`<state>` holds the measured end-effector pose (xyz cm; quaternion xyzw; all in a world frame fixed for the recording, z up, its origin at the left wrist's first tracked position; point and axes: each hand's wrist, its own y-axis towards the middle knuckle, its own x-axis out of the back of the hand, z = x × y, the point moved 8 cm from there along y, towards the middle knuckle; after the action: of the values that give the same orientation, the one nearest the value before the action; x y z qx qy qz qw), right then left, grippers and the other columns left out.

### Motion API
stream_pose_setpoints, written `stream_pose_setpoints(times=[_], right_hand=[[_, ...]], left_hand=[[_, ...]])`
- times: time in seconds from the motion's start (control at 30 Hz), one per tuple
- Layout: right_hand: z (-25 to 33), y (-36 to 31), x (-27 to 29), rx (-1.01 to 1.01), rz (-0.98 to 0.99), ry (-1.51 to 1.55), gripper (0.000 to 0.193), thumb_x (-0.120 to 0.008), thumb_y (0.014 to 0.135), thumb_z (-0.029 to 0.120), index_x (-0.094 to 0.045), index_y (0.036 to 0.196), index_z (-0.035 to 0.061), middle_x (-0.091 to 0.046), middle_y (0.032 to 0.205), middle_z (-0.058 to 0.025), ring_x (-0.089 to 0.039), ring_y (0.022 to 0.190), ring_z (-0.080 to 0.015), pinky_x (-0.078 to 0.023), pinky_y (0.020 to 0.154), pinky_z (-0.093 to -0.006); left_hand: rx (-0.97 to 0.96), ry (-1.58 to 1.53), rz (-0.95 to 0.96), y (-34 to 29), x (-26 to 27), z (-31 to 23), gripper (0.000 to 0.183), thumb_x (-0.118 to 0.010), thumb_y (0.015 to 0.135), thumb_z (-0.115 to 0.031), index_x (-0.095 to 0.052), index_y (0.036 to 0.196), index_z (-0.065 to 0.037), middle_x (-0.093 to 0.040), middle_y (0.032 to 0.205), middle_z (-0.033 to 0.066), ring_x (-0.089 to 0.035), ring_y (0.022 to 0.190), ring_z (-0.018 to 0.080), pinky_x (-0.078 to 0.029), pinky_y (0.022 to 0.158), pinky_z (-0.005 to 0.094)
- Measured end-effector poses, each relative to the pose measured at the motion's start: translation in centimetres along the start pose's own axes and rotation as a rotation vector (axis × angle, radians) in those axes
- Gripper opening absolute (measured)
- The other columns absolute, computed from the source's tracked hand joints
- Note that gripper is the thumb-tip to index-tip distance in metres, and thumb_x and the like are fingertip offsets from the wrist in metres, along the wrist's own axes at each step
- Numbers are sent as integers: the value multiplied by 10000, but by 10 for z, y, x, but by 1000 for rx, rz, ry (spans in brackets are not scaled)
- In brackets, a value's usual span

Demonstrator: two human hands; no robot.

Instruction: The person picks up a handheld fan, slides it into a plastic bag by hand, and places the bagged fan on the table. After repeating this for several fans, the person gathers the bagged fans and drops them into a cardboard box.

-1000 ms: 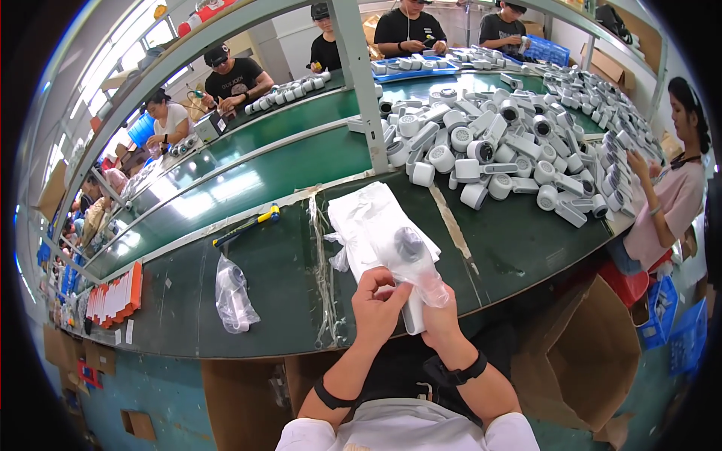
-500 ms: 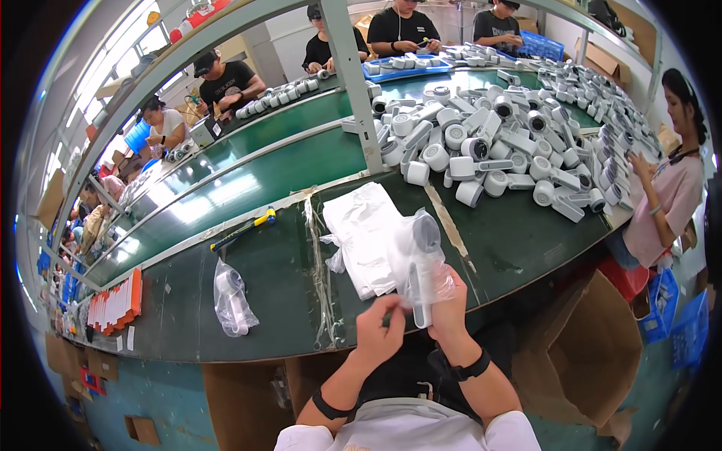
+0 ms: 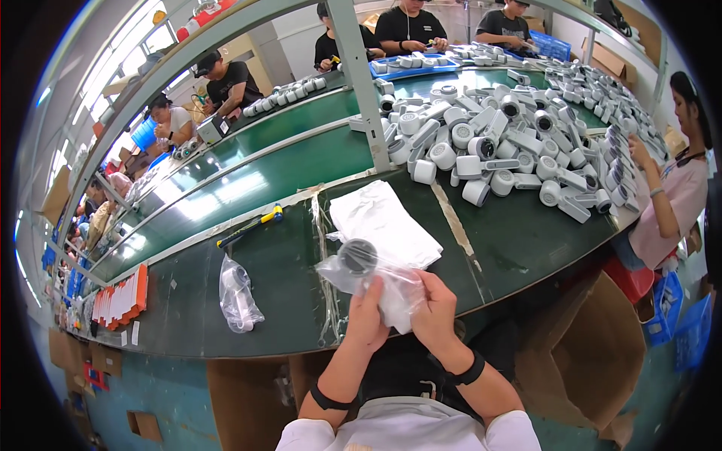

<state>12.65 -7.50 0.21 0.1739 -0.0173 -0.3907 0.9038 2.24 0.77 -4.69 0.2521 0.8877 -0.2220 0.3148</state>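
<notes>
Low over the front edge of the bench, both my hands hold a white hair-dryer-shaped device inside a clear plastic bag. Its round dark end points away from me and to the left. My left hand is closed on the bag just below that round head, thumb on top. My right hand pinches the bag at its right side, by the handle end. Right beyond them lies a stack of white plastic bags. The handle is partly hidden by film and fingers.
A bagged device and a yellow-and-black-handled tool lie on the left. Many loose devices heap at the back right. An upright post stands ahead. A large carton sits at lower right; a co-worker is beyond.
The bagged device has tipped from upright to slanting left, and its head has moved left and nearer. My left hand has come up onto the bag; my right has shifted to its side.
</notes>
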Motion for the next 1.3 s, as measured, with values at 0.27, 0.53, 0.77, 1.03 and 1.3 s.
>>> stream_pose_setpoints(times=[0.27,0.53,0.77,1.03,1.3], right_hand=[[6,-10,0,172,162,-257,136,-744,835,37,-708,957,-11,-674,744,-61,-610,638,-89,-482,581,-217],[-35,-16,11,-5,390,-264,210,-789,805,98,-708,969,-4,-672,728,-60,-600,608,-83,-483,556,-214],[-59,-7,21,-16,327,-332,162,-734,853,80,-691,972,-21,-670,762,-87,-606,609,-117,-492,575,-251],[-48,-9,23,13,295,-298,132,-710,869,61,-686,964,-29,-646,743,-50,-557,616,-69,-451,553,-218],[-44,-10,22,170,260,-342,82,-722,848,60,-704,916,18,-630,710,-50,-570,566,-80,-454,518,-231]], left_hand=[[87,88,28,-12,20,-44,393,-475,1026,-291,-460,1322,-34,-610,1221,141,-660,970,255,-578,772,407],[-253,394,-101,-30,107,-112,603,-671,766,-15,-489,1340,-29,-587,1286,114,-646,980,205,-548,808,335],[-617,1708,-808,-49,174,-188,599,-584,762,-14,-452,1346,2,-553,1139,226,-557,1050,418,-467,912,464],[-621,1968,-1110,-41,195,-198,600,-726,765,-139,-503,1317,-67,-555,1205,214,-520,1099,414,-408,941,530],[-1101,1987,-868,-71,84,-165,511,-752,774,-171,-565,1239,-68,-506,1278,154,-457,1230,353,-377,1008,492]])
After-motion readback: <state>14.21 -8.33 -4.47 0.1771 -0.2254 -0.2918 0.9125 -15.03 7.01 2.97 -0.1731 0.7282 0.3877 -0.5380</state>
